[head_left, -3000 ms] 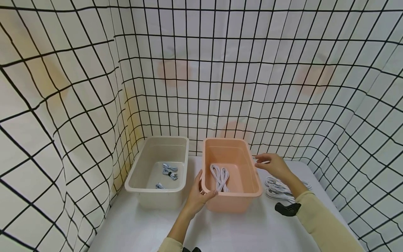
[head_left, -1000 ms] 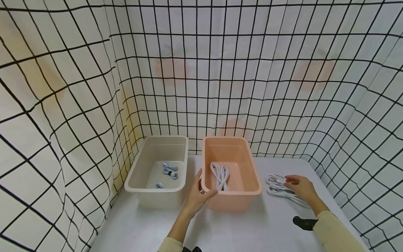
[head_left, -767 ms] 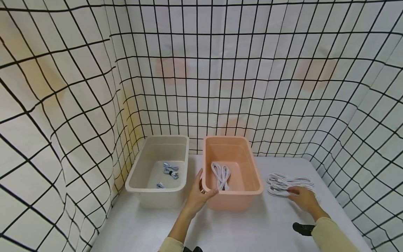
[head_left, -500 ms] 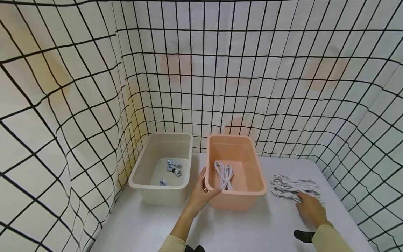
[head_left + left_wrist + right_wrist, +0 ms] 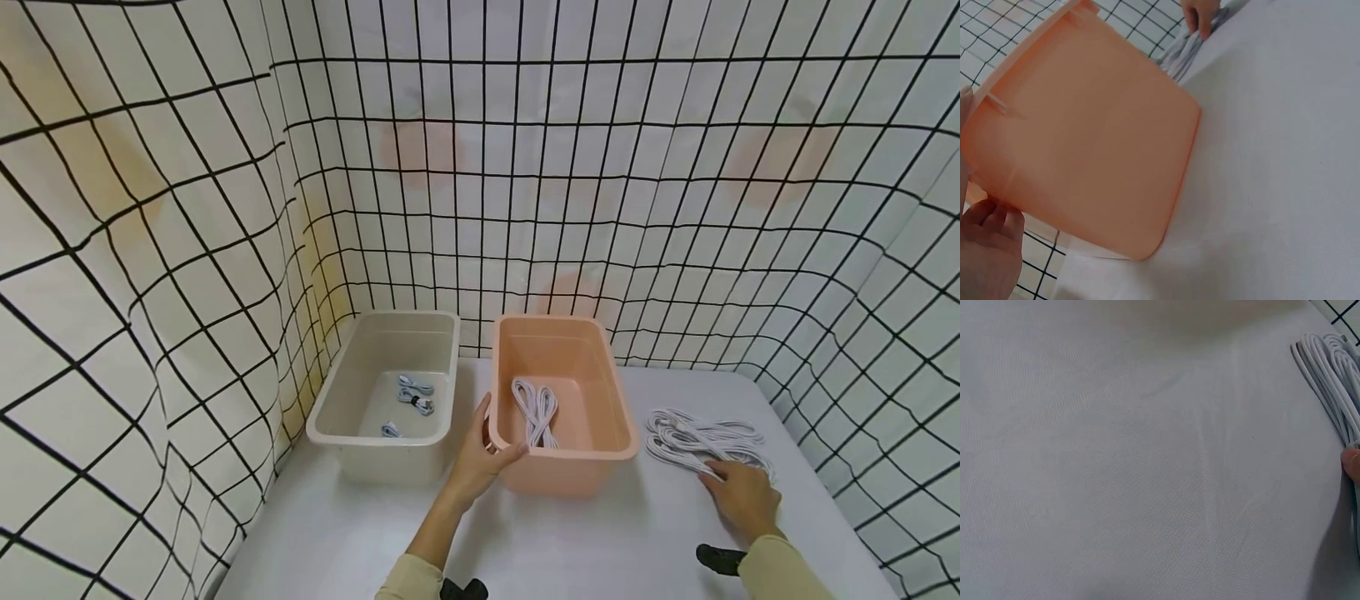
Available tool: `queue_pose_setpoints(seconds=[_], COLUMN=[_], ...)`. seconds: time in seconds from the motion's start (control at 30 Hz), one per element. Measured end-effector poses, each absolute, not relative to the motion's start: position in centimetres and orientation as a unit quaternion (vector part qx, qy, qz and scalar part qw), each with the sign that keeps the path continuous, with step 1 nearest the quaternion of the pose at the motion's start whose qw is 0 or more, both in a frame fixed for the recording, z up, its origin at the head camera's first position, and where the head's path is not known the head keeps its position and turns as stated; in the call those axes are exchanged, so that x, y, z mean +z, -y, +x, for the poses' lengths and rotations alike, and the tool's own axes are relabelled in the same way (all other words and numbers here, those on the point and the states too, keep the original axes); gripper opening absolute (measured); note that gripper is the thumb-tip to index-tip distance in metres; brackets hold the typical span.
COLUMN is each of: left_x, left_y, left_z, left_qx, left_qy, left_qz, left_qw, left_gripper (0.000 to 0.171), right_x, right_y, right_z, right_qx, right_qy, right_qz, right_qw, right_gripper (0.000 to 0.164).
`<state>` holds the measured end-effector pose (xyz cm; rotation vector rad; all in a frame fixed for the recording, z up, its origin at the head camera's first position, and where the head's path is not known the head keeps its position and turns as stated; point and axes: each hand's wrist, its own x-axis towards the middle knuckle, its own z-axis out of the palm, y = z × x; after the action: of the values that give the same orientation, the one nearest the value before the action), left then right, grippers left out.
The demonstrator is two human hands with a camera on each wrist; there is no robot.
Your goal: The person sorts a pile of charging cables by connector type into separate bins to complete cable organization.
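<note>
A black net [image 5: 483, 63] runs from my left round the back to my right. Inside it, leftmost on the worktop [image 5: 540, 550], stands a cream tub [image 5: 378, 467] with three small bundles of pale cable [image 5: 412, 398] lying in it. Next comes my left hand [image 5: 474, 460], gripping the near left corner of the peach tub [image 5: 558, 477]. The left wrist camera shows my fingers [image 5: 999, 219] curled under the rim; only the head camera sees the looped white cable [image 5: 537, 423] inside. Right of this tub, apart from it, lies a heap of white cables [image 5: 712, 437]. My right hand [image 5: 744, 500] is low, pinching the heap's near edge; the right wrist camera catches just one digit against the cables.
</note>
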<state>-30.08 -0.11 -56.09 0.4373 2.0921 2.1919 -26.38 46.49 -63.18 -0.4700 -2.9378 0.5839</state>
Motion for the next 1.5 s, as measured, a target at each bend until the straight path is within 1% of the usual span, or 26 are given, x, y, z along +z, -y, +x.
queue_pose_setpoints(seconds=[0.17, 0.23, 0.3, 0.47, 0.57, 0.8, 1.0, 1.27, 1.5], left_x=[-56.0, -56.0, -56.0, -55.5, -55.1, -55.0, -55.1, -55.5, -55.6], left_y=[0.2, 0.3, 0.3, 0.4, 0.3, 0.0, 0.0, 0.0, 0.0], left_z=[-30.1, -30.2, -30.2, -30.6, -30.9, -31.0, -30.7, -30.5, -30.1], left_qx=[0.717, 0.716, 0.713, 0.711, 0.709, 0.704, 0.701, 0.705, 0.715], left_qy=[-0.681, -0.683, -0.685, -0.687, -0.69, -0.696, -0.698, -0.694, -0.685], left_qz=[0.141, 0.141, 0.143, 0.146, 0.144, 0.14, 0.141, 0.14, 0.133], left_qw=[0.045, 0.043, 0.043, 0.039, 0.034, 0.037, 0.038, 0.043, 0.048], left_gripper=[0.108, 0.107, 0.107, 0.108, 0.109, 0.109, 0.11, 0.109, 0.108], right_x=[-63.6, -63.8, -63.9, -63.8, -63.6, -62.8, -61.6, -59.9, -58.4], right_y=[-47.1, -47.3, -47.4, -47.4, -47.4, -47.7, -47.3, -47.2, -47.1], right_z=[-26.8, -26.8, -26.8, -26.9, -27.0, -26.6, -26.3, -26.3, -26.3], right_qx=[0.214, 0.226, 0.238, 0.276, 0.292, 0.288, 0.288, 0.286, 0.278], right_qy=[0.962, 0.962, 0.962, 0.957, 0.953, 0.956, 0.956, 0.956, 0.958], right_qz=[-0.168, -0.155, -0.135, -0.074, -0.062, -0.046, -0.028, -0.015, -0.017], right_qw=[0.005, -0.004, 0.0, 0.043, 0.054, 0.045, 0.038, 0.064, 0.067], right_gripper=[0.05, 0.052, 0.051, 0.043, 0.042, 0.037, 0.039, 0.04, 0.04])
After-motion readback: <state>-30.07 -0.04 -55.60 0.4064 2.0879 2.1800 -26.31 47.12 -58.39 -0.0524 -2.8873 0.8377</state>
